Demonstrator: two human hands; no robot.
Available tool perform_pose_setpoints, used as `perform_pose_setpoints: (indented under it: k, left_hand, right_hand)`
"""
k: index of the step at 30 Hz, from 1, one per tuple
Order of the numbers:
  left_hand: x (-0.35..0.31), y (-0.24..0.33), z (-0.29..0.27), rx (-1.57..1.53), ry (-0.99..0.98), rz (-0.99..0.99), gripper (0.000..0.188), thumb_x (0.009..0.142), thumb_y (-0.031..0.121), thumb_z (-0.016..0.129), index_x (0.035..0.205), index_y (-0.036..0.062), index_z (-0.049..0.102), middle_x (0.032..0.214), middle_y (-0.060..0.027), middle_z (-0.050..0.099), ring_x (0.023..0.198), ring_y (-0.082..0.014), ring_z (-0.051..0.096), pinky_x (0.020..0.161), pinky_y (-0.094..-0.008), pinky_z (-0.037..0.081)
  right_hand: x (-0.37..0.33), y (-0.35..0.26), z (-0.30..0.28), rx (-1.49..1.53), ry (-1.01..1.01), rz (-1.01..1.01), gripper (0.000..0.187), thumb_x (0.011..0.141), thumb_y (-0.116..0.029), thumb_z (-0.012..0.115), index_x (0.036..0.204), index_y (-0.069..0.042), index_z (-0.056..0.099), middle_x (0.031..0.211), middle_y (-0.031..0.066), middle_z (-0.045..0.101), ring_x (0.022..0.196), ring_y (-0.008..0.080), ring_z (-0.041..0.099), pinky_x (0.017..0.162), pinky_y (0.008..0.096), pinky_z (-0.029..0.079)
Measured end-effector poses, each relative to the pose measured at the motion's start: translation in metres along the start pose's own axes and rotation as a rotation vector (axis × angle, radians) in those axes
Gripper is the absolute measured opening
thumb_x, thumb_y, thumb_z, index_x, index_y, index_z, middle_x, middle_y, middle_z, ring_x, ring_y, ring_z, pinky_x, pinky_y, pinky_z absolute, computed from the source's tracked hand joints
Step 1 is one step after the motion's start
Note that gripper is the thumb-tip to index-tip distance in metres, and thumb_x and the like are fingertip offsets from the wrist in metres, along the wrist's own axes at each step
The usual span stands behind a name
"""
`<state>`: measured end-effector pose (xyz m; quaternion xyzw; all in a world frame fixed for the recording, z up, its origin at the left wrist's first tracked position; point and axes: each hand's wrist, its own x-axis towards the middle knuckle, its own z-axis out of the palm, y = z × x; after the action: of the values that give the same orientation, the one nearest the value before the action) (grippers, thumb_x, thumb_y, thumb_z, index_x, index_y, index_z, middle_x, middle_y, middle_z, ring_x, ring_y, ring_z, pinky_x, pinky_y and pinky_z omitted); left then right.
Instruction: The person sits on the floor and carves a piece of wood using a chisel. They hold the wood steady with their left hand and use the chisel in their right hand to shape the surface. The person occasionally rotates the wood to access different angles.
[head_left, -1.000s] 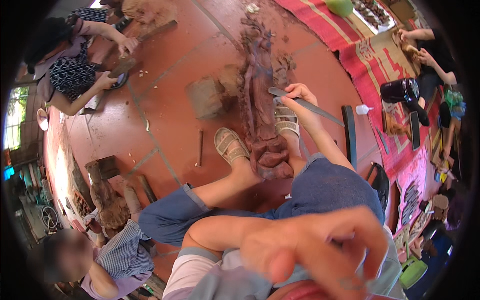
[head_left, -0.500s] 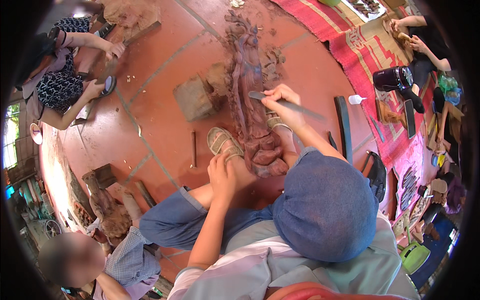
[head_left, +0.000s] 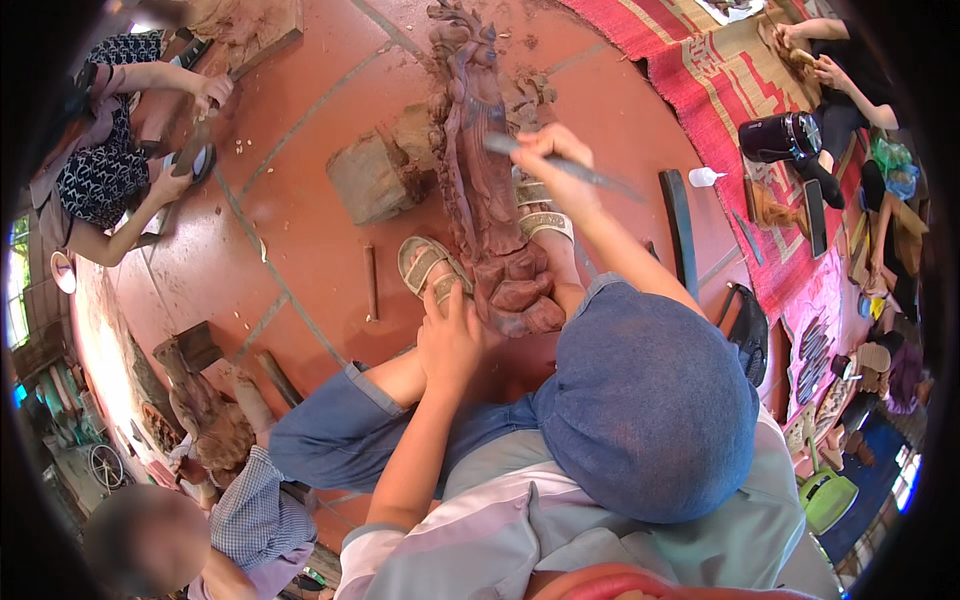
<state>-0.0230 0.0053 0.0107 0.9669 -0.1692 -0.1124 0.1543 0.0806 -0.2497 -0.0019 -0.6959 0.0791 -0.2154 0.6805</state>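
Observation:
A reddish-brown wood carving of a robed figure (head_left: pixel 480 170) lies on the tiled floor between my feet, its base towards me. My right hand (head_left: pixel 560 165) is closed round a flat grey metal file (head_left: pixel 585 175), slightly blurred. The file's rounded end is over the figure's robe; I cannot tell if it touches. My left hand (head_left: pixel 448 345) rests on my left ankle just above the sandal (head_left: pixel 430 270), beside the carving's base, fingers loosely apart with nothing in them.
Wooden blocks (head_left: pixel 368 180) stand left of the carving, near a thin rod (head_left: pixel 372 283). On the right are a dark bar (head_left: pixel 678 235), a small white bottle (head_left: pixel 706 177) and a red mat (head_left: pixel 690 110). Co-workers sit at the upper left, lower left and upper right.
My left hand has slid down from the shin to the ankle. My right hand keeps hold of the file and has shifted slightly over the robe. The whole view has moved a little.

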Motion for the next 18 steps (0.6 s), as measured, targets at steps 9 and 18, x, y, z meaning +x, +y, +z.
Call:
perform_pose_setpoints:
  k: [9,18]
  left_hand:
    - [0.005,0.003,0.002,0.008,-0.033,-0.004,0.044,0.087,0.023,0.054,0.129,0.0122,0.049,0.131,-0.0279,0.041,0.088,-0.0432,0.061,0.071,-0.0463,0.052]
    - [0.007,0.005,0.002,0.018,-0.038,0.018,0.045,0.085,0.022,0.054,0.129,0.0132,0.050,0.131,-0.0281,0.040,0.091,-0.0432,0.060,0.073,-0.0462,0.052]
  right_hand:
    - [-0.004,-0.003,-0.009,-0.092,0.010,-0.080,0.012,0.070,-0.002,0.075,0.067,-0.002,0.063,0.078,0.0067,0.062,0.084,0.0176,0.064,0.074,0.0297,0.048]
    - [-0.007,0.000,-0.019,-0.049,0.001,-0.069,0.015,0.070,-0.004,0.076,0.067,-0.001,0.062,0.082,0.0095,0.064,0.086,0.0178,0.063,0.075,0.0304,0.048]
